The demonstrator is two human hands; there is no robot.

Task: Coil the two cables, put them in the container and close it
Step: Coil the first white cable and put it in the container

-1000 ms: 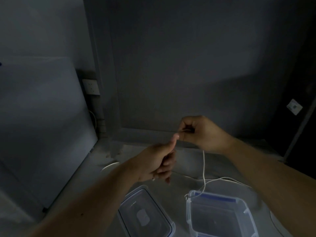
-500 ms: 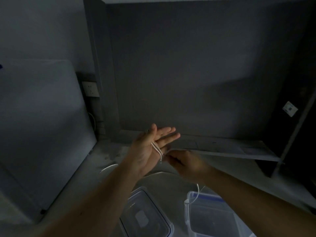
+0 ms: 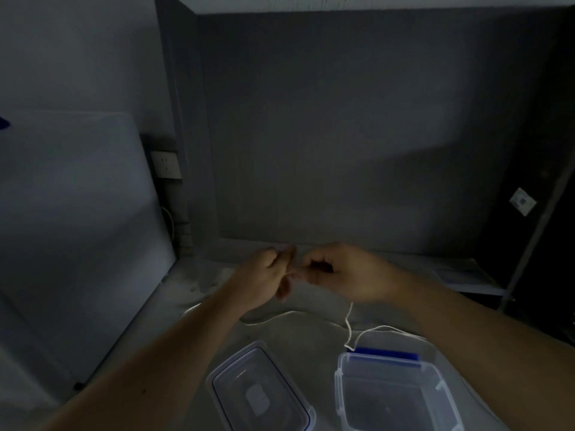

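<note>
A thin white cable hangs from my right hand down to the table, trailing past the back rim of the container. My left hand is curled, with turns of the same cable around its fingers; both hands meet above the table, fingertips touching. A second white cable lies on the table under my left wrist. The clear plastic container with a blue clip stands open at the front right. Its clear lid lies flat to the left of it.
A large pale panel leans at the left. A wall socket sits behind it beside a grey pillar. A low ledge runs along the dark back wall. The scene is dim.
My left hand went from open and flat, with loops across the palm, to curled. My right hand rose from below the left to beside it, still holding the cable.
</note>
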